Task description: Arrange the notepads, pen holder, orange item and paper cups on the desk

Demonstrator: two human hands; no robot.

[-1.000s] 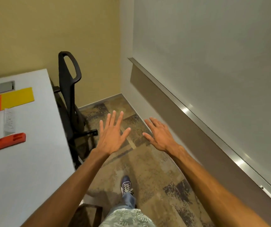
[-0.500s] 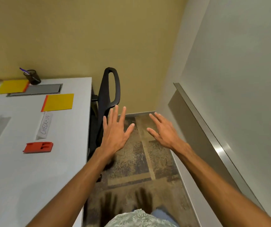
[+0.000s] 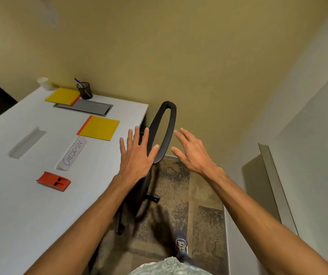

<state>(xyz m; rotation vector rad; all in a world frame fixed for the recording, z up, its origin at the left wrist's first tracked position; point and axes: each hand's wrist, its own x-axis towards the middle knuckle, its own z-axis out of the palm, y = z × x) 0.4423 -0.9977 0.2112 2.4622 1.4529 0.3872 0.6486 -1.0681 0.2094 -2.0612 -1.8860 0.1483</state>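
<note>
While both arms reach forward, the left hand (image 3: pixel 136 155) hangs palm down over the desk's (image 3: pixel 20 205) right edge, fingers spread and straight, holding nothing. The right hand (image 3: pixel 194 153) hovers beside it over the floor (image 3: pixel 179 195), fingers apart and slightly curled, also empty. Between and behind the two hands stands a black chair (image 3: pixel 164 133), its looped back upright just off the desk's right edge. On the white desk, the orange item (image 3: pixel 53 181) lies flat to the left of the left forearm, well apart from it. Just beyond it sits a white CHECK-IN card (image 3: pixel 73 153), and past that a yellow notepad (image 3: pixel 99 128) with an orange spine, near the left fingertips but not touching. Farther back a second notepad (image 3: pixel 63 96) lies partly over a grey cable hatch (image 3: pixel 85 108). The pen holder (image 3: pixel 84 90), dark mesh with a purple pen in it, stands just right of that pad at the back edge. A paper cup (image 3: pixel 44 83) stands at the far corner, blurred. A long grey recess (image 3: pixel 27 142) marks the desk's left part. One shoe (image 3: pixel 181 243) shows on the mottled floor below.
</note>
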